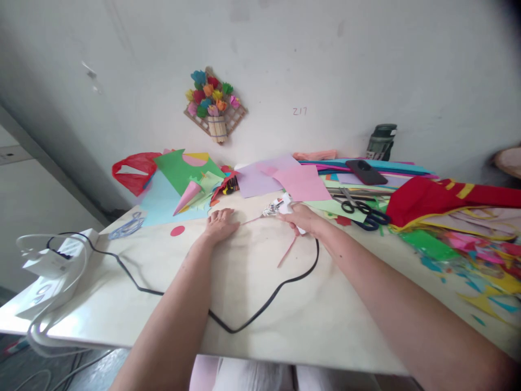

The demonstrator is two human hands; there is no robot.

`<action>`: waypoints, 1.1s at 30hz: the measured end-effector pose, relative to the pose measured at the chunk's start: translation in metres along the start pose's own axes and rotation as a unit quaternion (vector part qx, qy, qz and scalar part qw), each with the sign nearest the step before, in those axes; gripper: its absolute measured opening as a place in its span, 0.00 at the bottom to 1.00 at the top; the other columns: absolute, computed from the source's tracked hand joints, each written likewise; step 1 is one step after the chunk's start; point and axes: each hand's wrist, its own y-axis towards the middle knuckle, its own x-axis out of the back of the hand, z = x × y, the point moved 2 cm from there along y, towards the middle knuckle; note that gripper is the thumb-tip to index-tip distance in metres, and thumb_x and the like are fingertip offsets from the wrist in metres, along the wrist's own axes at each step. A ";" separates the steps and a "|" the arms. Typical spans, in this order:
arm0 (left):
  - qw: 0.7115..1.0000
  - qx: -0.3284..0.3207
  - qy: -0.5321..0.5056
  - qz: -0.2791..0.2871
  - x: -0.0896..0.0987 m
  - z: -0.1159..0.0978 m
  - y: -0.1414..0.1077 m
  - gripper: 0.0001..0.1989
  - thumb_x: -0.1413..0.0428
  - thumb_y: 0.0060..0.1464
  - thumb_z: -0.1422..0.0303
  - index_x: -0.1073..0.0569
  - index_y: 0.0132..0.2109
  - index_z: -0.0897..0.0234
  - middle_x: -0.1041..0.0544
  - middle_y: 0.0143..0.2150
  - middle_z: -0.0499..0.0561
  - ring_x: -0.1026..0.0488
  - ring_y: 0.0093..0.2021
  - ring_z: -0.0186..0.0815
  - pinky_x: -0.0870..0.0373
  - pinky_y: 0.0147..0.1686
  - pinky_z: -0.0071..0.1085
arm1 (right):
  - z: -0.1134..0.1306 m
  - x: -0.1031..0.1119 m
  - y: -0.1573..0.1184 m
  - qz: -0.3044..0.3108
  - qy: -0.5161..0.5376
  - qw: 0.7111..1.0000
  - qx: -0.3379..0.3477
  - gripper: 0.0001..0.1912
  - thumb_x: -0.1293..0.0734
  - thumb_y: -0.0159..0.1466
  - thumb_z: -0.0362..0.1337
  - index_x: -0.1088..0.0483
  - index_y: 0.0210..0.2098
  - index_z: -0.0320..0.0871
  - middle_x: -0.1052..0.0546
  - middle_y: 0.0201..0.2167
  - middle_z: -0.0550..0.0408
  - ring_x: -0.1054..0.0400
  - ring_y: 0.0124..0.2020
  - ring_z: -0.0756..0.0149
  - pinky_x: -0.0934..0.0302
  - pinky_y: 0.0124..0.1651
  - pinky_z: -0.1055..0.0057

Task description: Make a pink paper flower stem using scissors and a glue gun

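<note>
My right hand (299, 217) is wrapped round a white glue gun (287, 203), whose metal nozzle points left. A black cord (271, 304) runs from the tool across the table. My left hand (221, 224) lies palm down on the tabletop with its fingers spread. Between the hands, a thin pink strip (252, 219) reaches from near my left fingers to the nozzle. Another pink strip (287, 252) lies below the glue gun. Left of my left hand is a red paper circle (177, 231).
Coloured paper (305, 182) lies along the back. Scissors (366, 209), a phone (366, 172), a bottle (381, 142), a red cloth (431, 201) and paper scraps (484, 293) are on the right. A white power strip (61, 277) sits at the left edge.
</note>
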 end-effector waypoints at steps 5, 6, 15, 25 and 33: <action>1.000 -0.005 -0.001 0.001 0.002 -0.001 -0.001 0.30 0.59 0.46 0.53 0.47 0.56 0.57 0.47 0.60 0.48 0.58 0.59 0.46 0.56 0.55 0.42 | 0.000 0.005 -0.001 0.004 -0.004 1.000 0.014 0.14 0.34 0.51 0.44 0.39 0.25 0.39 0.36 0.12 0.61 0.43 0.10 0.76 0.50 0.15 0.78; 1.000 -0.005 -0.002 0.002 0.002 -0.001 -0.001 0.30 0.59 0.46 0.53 0.47 0.56 0.57 0.47 0.60 0.48 0.58 0.59 0.46 0.56 0.55 0.42 | 0.000 0.006 -0.001 0.003 -0.002 1.000 0.014 0.14 0.34 0.51 0.44 0.39 0.25 0.39 0.36 0.12 0.61 0.43 0.10 0.76 0.50 0.15 0.78; 1.000 0.005 0.000 0.004 0.004 -0.003 -0.001 0.31 0.59 0.45 0.53 0.47 0.57 0.56 0.48 0.60 0.47 0.59 0.60 0.45 0.56 0.55 0.43 | -0.010 0.020 0.006 -0.009 0.018 1.000 -0.018 0.14 0.35 0.51 0.44 0.38 0.25 0.39 0.38 0.10 0.61 0.43 0.09 0.75 0.52 0.13 0.78; 0.999 -0.003 0.013 0.042 0.009 -0.007 -0.002 0.31 0.60 0.46 0.53 0.49 0.57 0.56 0.52 0.61 0.47 0.61 0.60 0.44 0.60 0.55 0.42 | -0.022 0.042 0.011 -0.014 0.068 0.998 0.011 0.16 0.35 0.51 0.46 0.39 0.23 0.38 0.37 0.11 0.61 0.43 0.10 0.76 0.53 0.11 0.79; 0.997 -0.038 0.041 0.051 0.007 -0.004 0.001 0.31 0.64 0.48 0.53 0.52 0.59 0.58 0.53 0.62 0.48 0.61 0.61 0.42 0.63 0.56 0.42 | -0.026 0.052 0.010 -0.011 0.048 0.998 -0.030 0.19 0.34 0.50 0.48 0.37 0.26 0.37 0.34 0.12 0.60 0.43 0.10 0.77 0.53 0.12 0.79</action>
